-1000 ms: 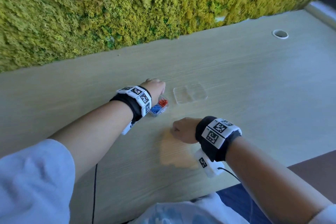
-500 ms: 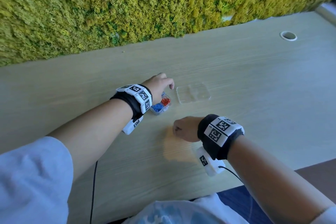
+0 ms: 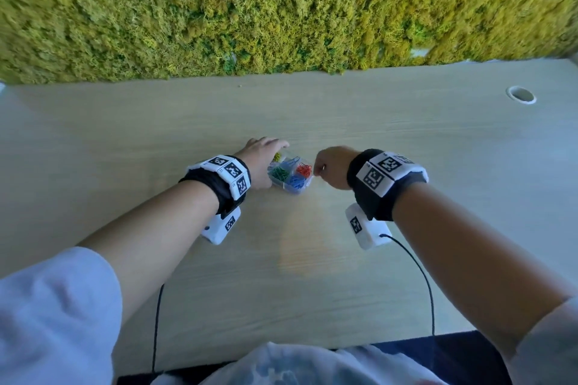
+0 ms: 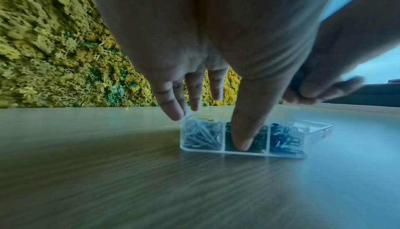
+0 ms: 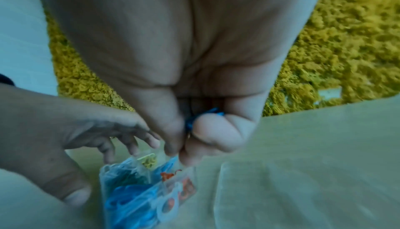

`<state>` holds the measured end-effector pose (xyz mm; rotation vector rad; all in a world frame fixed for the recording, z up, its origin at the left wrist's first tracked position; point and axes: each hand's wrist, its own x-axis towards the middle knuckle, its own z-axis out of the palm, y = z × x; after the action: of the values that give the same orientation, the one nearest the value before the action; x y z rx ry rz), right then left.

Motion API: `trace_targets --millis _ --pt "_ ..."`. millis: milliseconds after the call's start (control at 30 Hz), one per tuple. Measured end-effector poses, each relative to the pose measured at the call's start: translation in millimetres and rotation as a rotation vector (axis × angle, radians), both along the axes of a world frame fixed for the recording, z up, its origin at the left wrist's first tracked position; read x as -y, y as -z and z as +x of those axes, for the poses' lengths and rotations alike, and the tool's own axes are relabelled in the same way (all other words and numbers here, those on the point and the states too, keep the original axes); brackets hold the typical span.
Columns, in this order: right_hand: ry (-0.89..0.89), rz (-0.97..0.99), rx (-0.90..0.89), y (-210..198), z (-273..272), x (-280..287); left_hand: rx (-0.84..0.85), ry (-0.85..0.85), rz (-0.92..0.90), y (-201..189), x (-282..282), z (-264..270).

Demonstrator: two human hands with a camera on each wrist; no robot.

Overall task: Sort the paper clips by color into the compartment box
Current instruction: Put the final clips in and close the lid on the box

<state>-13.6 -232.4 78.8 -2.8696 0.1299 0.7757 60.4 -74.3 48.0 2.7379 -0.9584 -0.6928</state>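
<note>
A clear compartment box (image 3: 291,176) sits mid-table with green, blue, red, yellow and pale clips in separate cells. My left hand (image 3: 266,162) holds it from the left: in the left wrist view the thumb (image 4: 240,135) presses the box's (image 4: 203,149) near wall and the fingers reach round the far corner. My right hand (image 3: 327,166) hovers curled just right of the box. The right wrist view shows it (image 5: 181,147) pinching blue paper clips (image 5: 203,114) above the box (image 5: 147,190).
The clear lid (image 5: 259,190) lies flat right of the box, also low in the left wrist view as the lid (image 4: 314,126). A moss wall (image 3: 281,9) backs the wooden table (image 3: 406,134). A cable hole (image 3: 520,94) is far right. Wrist cables trail to the front edge.
My right hand has travelled from the near table area up to the right side of the box, now covering the lid in the head view. The left hand stays at the box.
</note>
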Motion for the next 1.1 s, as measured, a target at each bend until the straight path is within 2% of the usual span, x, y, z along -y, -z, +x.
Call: trace_targets --millis 133,267,567,867,1100 --pt "-0.029 -0.073 0.081 -1 32 -10 0.014 -0.034 -0.034 2 -5 0" --pt "-0.061 -0.097 0.074 6 52 -23 0.005 -0.067 -0.089 5 -6 1" --pt "-0.209 -0.150 0.110 14 61 -37 -0.002 -0.150 -0.204 9 -10 0" --pt "-0.120 -0.107 0.221 12 55 -21 0.010 -0.130 -0.110 5 -4 4" --pt "-0.073 -0.164 0.202 23 61 -41 -0.011 -0.166 -0.188 7 -6 5"
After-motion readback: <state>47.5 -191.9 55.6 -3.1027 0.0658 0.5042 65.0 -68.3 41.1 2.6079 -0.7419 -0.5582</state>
